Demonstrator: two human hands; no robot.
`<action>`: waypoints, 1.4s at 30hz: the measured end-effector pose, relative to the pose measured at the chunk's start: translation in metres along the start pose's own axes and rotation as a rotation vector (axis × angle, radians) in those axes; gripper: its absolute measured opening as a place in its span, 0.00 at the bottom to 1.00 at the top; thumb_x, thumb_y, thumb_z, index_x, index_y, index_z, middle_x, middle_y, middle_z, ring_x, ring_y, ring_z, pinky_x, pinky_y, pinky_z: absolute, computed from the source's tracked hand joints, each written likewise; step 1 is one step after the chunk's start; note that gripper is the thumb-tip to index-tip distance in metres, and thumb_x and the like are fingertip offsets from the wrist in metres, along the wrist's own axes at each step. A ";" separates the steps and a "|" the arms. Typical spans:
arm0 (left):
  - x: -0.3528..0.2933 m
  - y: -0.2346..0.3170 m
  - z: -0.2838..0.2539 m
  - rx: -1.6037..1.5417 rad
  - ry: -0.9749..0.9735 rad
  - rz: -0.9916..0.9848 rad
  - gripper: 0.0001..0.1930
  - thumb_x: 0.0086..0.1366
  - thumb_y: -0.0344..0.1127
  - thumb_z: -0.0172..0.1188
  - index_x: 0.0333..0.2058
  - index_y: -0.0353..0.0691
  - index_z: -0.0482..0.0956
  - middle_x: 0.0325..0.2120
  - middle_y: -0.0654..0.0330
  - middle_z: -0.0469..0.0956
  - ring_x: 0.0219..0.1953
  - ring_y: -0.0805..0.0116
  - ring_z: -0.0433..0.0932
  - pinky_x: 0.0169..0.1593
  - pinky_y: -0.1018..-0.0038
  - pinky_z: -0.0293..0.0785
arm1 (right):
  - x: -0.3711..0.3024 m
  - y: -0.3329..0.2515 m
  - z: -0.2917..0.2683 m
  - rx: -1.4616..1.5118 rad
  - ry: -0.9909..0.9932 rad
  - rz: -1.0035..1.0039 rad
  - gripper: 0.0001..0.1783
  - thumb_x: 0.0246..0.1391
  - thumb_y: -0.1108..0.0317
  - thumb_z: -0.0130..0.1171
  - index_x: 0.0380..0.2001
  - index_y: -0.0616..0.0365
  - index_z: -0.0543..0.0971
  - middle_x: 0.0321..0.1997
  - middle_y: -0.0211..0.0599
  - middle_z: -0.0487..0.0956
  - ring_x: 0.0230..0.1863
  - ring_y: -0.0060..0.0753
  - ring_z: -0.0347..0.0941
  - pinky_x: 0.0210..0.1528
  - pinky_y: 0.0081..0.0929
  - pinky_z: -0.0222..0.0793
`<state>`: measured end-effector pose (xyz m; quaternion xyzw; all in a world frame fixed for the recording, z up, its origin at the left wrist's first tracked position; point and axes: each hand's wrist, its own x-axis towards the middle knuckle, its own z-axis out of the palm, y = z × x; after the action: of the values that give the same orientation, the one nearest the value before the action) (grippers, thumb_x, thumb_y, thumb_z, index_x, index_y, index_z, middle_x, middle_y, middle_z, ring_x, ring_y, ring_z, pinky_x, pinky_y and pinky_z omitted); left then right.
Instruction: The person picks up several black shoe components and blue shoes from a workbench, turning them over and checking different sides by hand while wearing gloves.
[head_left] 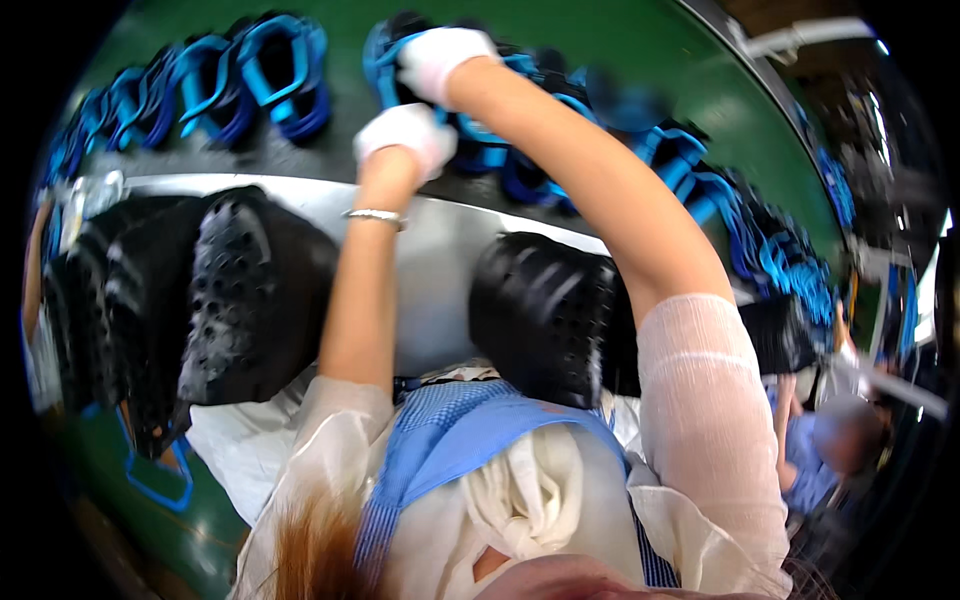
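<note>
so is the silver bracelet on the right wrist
No, the silver bracelet circles the left wrist, next to the white-gloved left hand.

I can see a shiny green floor [205, 545] low on the left, with a bent blue frame [155, 490] over it. A wide green surface [700, 95] stretches across the far side. On the right it's darker, with a white bar [812, 37] and bright light streaks [882, 47].

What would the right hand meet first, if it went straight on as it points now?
The right hand would likely meet the blue-and-black strapped item; blur hides whether they touch.
</note>
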<state>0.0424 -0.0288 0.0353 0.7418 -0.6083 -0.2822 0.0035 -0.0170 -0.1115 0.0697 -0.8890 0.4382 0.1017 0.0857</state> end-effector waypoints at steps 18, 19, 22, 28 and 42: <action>-0.005 -0.003 0.026 -0.207 0.627 0.479 0.23 0.62 0.51 0.57 0.46 0.39 0.79 0.43 0.51 0.78 0.44 0.56 0.77 0.51 0.68 0.70 | -0.570 0.194 -0.065 -0.224 0.809 0.855 0.15 0.58 0.57 0.53 0.42 0.51 0.80 0.29 0.33 0.80 0.27 0.25 0.76 0.33 0.23 0.72; 0.008 -0.012 0.031 -0.271 0.535 0.535 0.24 0.61 0.52 0.59 0.47 0.39 0.79 0.44 0.50 0.79 0.46 0.60 0.76 0.52 0.72 0.68 | -0.584 0.205 -0.050 -0.149 0.846 0.906 0.14 0.57 0.56 0.54 0.40 0.50 0.80 0.31 0.35 0.81 0.32 0.33 0.77 0.37 0.26 0.72; 0.014 -0.007 0.050 -0.593 0.287 0.347 0.25 0.60 0.55 0.59 0.43 0.36 0.79 0.39 0.55 0.80 0.42 0.67 0.75 0.50 0.74 0.67 | -0.606 0.221 -0.012 0.027 0.818 1.058 0.14 0.56 0.56 0.55 0.40 0.51 0.80 0.35 0.38 0.81 0.39 0.37 0.79 0.44 0.27 0.71; 0.005 0.012 0.039 -0.366 0.307 0.206 0.27 0.58 0.56 0.61 0.40 0.34 0.79 0.32 0.59 0.79 0.35 0.69 0.73 0.45 0.74 0.68 | -0.606 0.229 0.026 0.243 0.715 0.979 0.20 0.52 0.61 0.54 0.49 0.53 0.76 0.42 0.40 0.80 0.42 0.35 0.77 0.47 0.27 0.71; 0.011 -0.017 0.065 -0.489 0.470 0.267 0.28 0.60 0.52 0.61 0.55 0.44 0.71 0.51 0.51 0.74 0.52 0.59 0.72 0.57 0.69 0.63 | -0.599 0.250 0.042 -0.052 0.415 0.992 0.23 0.44 0.66 0.57 0.47 0.57 0.73 0.47 0.46 0.74 0.50 0.48 0.70 0.51 0.33 0.67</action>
<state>0.0315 -0.0120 -0.0302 0.6778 -0.5969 -0.2382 0.3570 -0.5775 0.2045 0.1663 -0.5787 0.8105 -0.0372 -0.0829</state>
